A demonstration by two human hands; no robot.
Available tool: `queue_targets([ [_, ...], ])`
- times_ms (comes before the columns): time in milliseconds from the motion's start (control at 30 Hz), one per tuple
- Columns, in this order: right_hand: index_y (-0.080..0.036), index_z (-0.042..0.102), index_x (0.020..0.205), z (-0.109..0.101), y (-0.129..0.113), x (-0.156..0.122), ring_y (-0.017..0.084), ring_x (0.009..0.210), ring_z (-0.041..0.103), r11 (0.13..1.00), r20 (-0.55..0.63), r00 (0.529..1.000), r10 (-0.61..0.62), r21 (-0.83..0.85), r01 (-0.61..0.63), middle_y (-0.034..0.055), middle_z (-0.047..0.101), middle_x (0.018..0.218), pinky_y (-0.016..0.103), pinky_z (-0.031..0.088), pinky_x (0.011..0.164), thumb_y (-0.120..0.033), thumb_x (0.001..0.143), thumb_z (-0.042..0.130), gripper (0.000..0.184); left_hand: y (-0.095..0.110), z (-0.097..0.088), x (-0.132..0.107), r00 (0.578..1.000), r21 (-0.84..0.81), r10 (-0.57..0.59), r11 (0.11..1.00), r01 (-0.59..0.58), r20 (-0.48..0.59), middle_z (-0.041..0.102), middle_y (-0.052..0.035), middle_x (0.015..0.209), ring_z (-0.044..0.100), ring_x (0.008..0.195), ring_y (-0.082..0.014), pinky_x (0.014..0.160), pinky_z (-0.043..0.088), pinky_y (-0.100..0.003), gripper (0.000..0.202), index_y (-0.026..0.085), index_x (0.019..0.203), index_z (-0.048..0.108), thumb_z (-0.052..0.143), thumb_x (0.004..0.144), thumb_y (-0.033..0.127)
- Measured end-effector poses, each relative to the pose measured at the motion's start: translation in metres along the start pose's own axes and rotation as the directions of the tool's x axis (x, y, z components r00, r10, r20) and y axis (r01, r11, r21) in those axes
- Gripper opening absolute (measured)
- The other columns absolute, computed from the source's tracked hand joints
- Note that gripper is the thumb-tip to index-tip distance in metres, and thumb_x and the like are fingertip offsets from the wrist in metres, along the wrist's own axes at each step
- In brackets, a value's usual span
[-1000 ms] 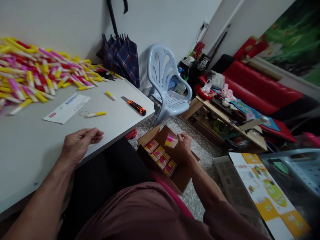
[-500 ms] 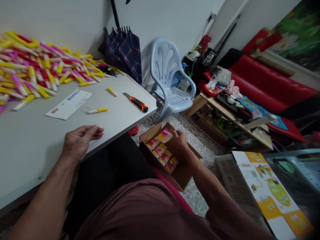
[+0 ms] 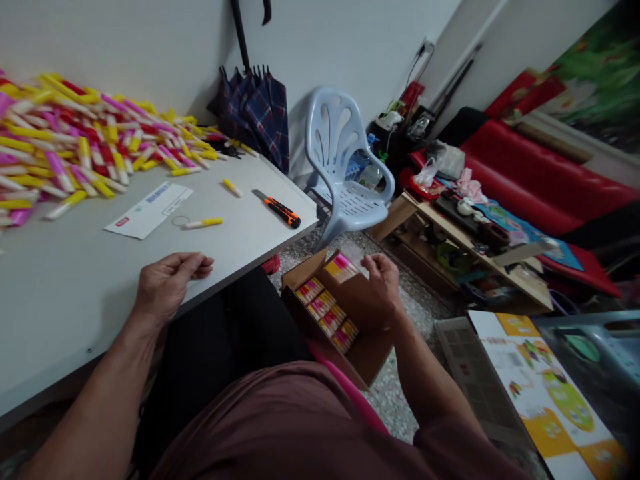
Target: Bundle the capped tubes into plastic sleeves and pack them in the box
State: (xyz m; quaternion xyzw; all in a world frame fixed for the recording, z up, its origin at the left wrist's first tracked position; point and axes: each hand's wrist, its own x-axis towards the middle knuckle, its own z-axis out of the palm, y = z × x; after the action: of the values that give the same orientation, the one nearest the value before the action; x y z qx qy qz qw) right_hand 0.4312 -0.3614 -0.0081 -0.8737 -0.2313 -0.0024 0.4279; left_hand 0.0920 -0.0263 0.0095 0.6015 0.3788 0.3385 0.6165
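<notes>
My right hand (image 3: 383, 283) is down over a brown cardboard box (image 3: 373, 357) on the floor, fingers closed on a clear pack of pink and yellow markers (image 3: 343, 265) at the box's far end. Several similar packs (image 3: 327, 317) lie in a row inside the box. My left hand (image 3: 167, 283) rests on the grey table (image 3: 60, 293) near its front edge, fingers loosely curled with nothing in them. A big heap of yellow, pink and red markers (image 3: 75, 153) covers the table's far left.
On the table lie a white paper strip (image 3: 149, 210), a loose yellow marker (image 3: 203, 223), another short marker (image 3: 232, 187) and an orange utility knife (image 3: 278, 209). A pale plastic chair (image 3: 345, 177), a plaid umbrella (image 3: 257, 113), a cluttered low shelf (image 3: 470, 233) and printed cardboard sheets (image 3: 545, 387) surround the box.
My right hand has carried the marker pack a little farther over the box's far end. The view has shifted slightly; my left hand has stayed on the table.
</notes>
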Motion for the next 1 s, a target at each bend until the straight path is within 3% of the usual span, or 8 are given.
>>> queue_targets([
  [133, -0.021, 0.066, 0.079, 0.027, -0.008, -0.018, 0.023, 0.078, 0.061, 0.999, 0.151, 0.988, 0.034, 0.0, -0.035, 0.006, 0.071, 0.077, 0.034, 0.047, 0.072, -0.047, 0.091, 0.056, 0.031, 0.003, 0.001, -0.002, 1.0, -0.009, 0.011, 1.0, -0.011, -0.01, 0.08, -0.0065, 0.091, 0.075, 0.077, -0.0202, 0.092, 0.065, -0.044, 0.032, 0.017, 0.093, 0.078, 0.084, 0.079, 0.045],
  [233, -0.02, 0.064, 0.075, 0.037, -0.014, -0.028, 0.022, 0.074, 0.06, 0.999, 0.18, 0.983, 0.034, -0.003, -0.034, 0.0058, 0.07, 0.075, 0.034, 0.046, 0.07, -0.046, 0.091, 0.055, 0.031, 0.005, 0.002, -0.003, 1.0, -0.018, -0.003, 1.0, 0.004, 0.005, 0.08, -0.0067, 0.091, 0.075, 0.078, -0.02, 0.093, 0.065, -0.044, 0.035, 0.015, 0.095, 0.078, 0.083, 0.078, 0.046],
  [500, -0.02, 0.068, 0.081, -0.018, -0.059, -0.016, 0.021, 0.074, 0.061, 0.997, 0.205, 0.976, -0.077, 0.026, 0.073, 0.0051, 0.072, 0.078, 0.032, 0.047, 0.068, -0.049, 0.093, 0.061, 0.032, 0.004, 0.0, -0.002, 0.999, 0.023, -0.001, 1.0, 0.0, 0.04, 0.081, -0.0094, 0.1, 0.076, 0.083, -0.0204, 0.093, 0.064, -0.04, 0.05, 0.014, 0.102, 0.076, 0.084, 0.075, 0.056],
  [633, -0.02, 0.069, 0.083, -0.046, -0.108, -0.006, 0.02, 0.073, 0.064, 0.962, 0.213, 0.945, -0.248, 0.169, 0.215, 0.0052, 0.074, 0.078, 0.033, 0.051, 0.071, -0.05, 0.095, 0.066, 0.033, 0.022, 0.025, -0.005, 0.987, -0.018, 0.034, 0.999, -0.031, 0.157, 0.08, -0.0113, 0.111, 0.075, 0.099, -0.0226, 0.098, 0.06, -0.039, 0.062, 0.015, 0.114, 0.074, 0.09, 0.069, 0.055],
  [733, -0.019, 0.07, 0.084, -0.062, -0.158, 0.002, 0.018, 0.068, 0.064, 0.903, 0.253, 0.899, -0.357, 0.339, 0.263, 0.0045, 0.074, 0.075, 0.032, 0.052, 0.07, -0.051, 0.095, 0.071, 0.033, 0.051, 0.059, -0.007, 0.936, -0.048, 0.149, 0.989, -0.141, 0.317, 0.075, -0.0159, 0.127, 0.071, 0.115, -0.0282, 0.106, 0.055, -0.048, 0.074, 0.016, 0.124, 0.071, 0.095, 0.063, 0.051],
  [833, -0.02, 0.069, 0.084, -0.064, -0.206, 0.005, 0.018, 0.064, 0.066, 0.843, 0.324, 0.858, -0.398, 0.499, 0.203, 0.0032, 0.074, 0.072, 0.031, 0.055, 0.065, -0.052, 0.09, 0.078, 0.034, 0.08, 0.086, -0.011, 0.857, -0.101, 0.186, 0.983, -0.156, 0.481, 0.069, -0.0189, 0.138, 0.066, 0.126, -0.0343, 0.11, 0.052, -0.053, 0.091, 0.018, 0.136, 0.067, 0.101, 0.055, 0.044],
  [933, -0.021, 0.068, 0.083, -0.045, -0.236, 0.002, 0.017, 0.06, 0.067, 0.773, 0.363, 0.835, -0.414, 0.624, 0.112, 0.0012, 0.072, 0.07, 0.03, 0.057, 0.062, -0.054, 0.086, 0.082, 0.035, 0.09, 0.091, -0.019, 0.74, -0.158, 0.129, 0.987, -0.031, 0.66, 0.075, -0.0154, 0.13, 0.071, 0.117, -0.0338, 0.104, 0.056, -0.05, 0.08, 0.019, 0.129, 0.073, 0.101, 0.057, 0.041],
  [1000, -0.022, 0.068, 0.082, -0.023, -0.243, -0.004, 0.016, 0.059, 0.067, 0.733, 0.378, 0.838, -0.394, 0.679, 0.038, 0.0007, 0.071, 0.069, 0.028, 0.056, 0.058, -0.055, 0.085, 0.082, 0.037, 0.082, 0.084, -0.027, 0.708, -0.164, 0.075, 0.985, 0.058, 0.702, 0.08, -0.0111, 0.115, 0.075, 0.103, -0.0298, 0.095, 0.059, -0.045, 0.061, 0.019, 0.118, 0.079, 0.097, 0.065, 0.044],
])
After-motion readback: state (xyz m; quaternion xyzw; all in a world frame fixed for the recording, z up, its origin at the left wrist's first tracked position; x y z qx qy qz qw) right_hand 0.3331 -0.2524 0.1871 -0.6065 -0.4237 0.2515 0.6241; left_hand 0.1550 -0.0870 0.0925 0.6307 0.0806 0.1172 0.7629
